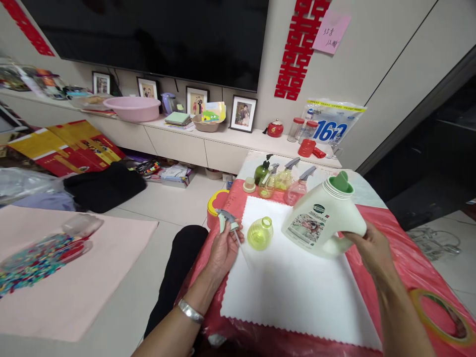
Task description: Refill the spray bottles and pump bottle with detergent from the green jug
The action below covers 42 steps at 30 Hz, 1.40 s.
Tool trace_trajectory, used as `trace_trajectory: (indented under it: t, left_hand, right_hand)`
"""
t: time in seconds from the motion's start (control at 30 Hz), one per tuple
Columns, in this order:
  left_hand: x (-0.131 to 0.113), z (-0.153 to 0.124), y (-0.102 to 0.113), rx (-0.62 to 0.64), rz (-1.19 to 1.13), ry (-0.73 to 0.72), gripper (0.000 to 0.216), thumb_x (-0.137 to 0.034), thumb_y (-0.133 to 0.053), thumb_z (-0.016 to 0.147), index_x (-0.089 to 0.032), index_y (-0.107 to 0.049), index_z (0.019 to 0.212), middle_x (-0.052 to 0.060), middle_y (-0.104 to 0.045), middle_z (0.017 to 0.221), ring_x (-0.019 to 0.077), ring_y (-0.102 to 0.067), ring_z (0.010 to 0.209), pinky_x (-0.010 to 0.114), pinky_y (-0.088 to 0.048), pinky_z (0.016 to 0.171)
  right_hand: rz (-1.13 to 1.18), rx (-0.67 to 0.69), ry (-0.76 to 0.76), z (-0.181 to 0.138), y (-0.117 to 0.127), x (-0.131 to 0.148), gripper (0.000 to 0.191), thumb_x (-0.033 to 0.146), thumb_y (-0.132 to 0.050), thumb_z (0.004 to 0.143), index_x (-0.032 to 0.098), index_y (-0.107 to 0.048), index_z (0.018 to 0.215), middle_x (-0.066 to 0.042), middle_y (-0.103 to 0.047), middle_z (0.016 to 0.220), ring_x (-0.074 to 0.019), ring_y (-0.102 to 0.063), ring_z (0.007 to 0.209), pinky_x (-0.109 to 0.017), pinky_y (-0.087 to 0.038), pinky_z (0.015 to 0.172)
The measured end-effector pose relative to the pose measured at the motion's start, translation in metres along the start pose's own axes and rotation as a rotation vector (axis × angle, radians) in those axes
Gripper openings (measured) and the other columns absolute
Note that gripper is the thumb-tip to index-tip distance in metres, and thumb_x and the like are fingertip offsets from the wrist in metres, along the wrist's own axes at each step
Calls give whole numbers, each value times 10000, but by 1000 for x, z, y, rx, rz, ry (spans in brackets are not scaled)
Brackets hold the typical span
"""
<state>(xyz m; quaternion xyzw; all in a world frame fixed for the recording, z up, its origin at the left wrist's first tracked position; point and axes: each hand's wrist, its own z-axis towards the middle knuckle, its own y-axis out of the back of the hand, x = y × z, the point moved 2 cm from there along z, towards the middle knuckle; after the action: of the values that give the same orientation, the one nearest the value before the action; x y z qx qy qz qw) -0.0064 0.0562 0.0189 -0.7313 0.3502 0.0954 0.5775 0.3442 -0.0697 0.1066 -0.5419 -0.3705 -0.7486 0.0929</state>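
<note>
My left hand point(223, 248) is closed around a grey and pale green spray trigger head point(229, 222), whose thin clear dip tube points down over the white mat point(290, 292). In my right hand point(372, 248) is the handle of a large pale green detergent jug point(314, 220), slightly tilted, its mouth uncapped with a green pour spout point(340, 182) showing. Between the two hands stands a yellow-green spray bottle point(260, 234) with an open neck. Whether the jug's base touches the mat I cannot tell.
Behind the mat are a dark green pump bottle point(263, 171), a pink spray bottle point(296, 191), yellowish spray bottles point(283, 179) and a round pale cap point(249, 185). A tape roll point(442, 315) lies at right on the red table cover point(394, 233). Left, a pink sheet point(111, 267) holds colourful small pieces.
</note>
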Motion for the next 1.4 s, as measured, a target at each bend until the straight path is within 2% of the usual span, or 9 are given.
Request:
trace_trajectory:
  t: [0.1,0.27,0.37,0.5,0.63,0.77,1.0,1.17,1.4]
  left_hand:
    - [7,3,10,-23,0,-13,412,-438,-849,733,-118,-697,943,54,-726,775,113,-632,606,236,-514,591]
    - [16,3,13,33,69,-66,486,-479,-877,684,-128,-694,965,56,-738,819,117,-643,637,244,-505,623]
    - [18,2,12,43,106,-84,497,-492,-886,662,-137,-684,944,39,-729,803,110,-637,629,242,-496,628]
    - [18,1,10,51,116,-87,500,-506,-874,672,-143,-665,945,29,-724,779,100,-620,601,242,-493,626]
    - [17,0,10,56,118,-79,478,-498,-864,689,-146,-666,945,29,-724,770,100,-622,593,248,-504,627]
    - [18,2,12,53,113,-82,461,-483,-869,687,-159,-684,958,53,-741,878,127,-671,689,250,-519,625]
    - [20,4,14,54,124,-74,458,-497,-859,693,-153,-683,938,45,-733,790,121,-646,617,270,-520,615]
    - [18,2,11,68,130,-70,474,-504,-859,689,-146,-677,940,43,-733,760,114,-627,603,265,-505,621]
    - [18,2,10,71,126,-77,445,-493,-846,709,-150,-676,935,42,-723,781,114,-610,603,274,-487,635]
  right_hand:
    - [52,-54,-4,5,-9,-10,524,366,-730,524,166,-698,1007,-45,-708,888,-224,-619,795,-332,-499,693]
    - [60,-192,-13,2,-18,-13,550,360,-733,497,138,-695,999,-16,-646,780,-167,-530,669,-290,-449,594]
    - [26,-240,-24,-4,-15,-2,513,348,-727,495,131,-697,959,-6,-625,744,-151,-493,631,-278,-427,561]
    - [-44,-245,-37,-16,3,31,506,357,-724,500,140,-709,956,-9,-628,766,-167,-518,680,-269,-431,572]
    - [-215,-189,-46,-30,23,71,466,357,-694,544,149,-704,961,-11,-617,760,-178,-532,707,-264,-427,583]
    - [-505,-120,33,-39,38,101,317,406,-546,601,212,-656,827,11,-532,644,-172,-501,673,-260,-377,555]
    - [-878,71,113,-34,51,115,300,432,-420,542,271,-593,725,7,-533,518,-202,-523,542,-309,-396,560]
    - [-983,138,176,-32,47,125,353,438,-420,510,294,-626,759,-4,-614,569,-233,-581,552,-333,-414,574]
    - [-1068,251,246,-32,39,137,365,418,-477,556,313,-672,846,4,-662,621,-220,-621,574,-311,-421,561]
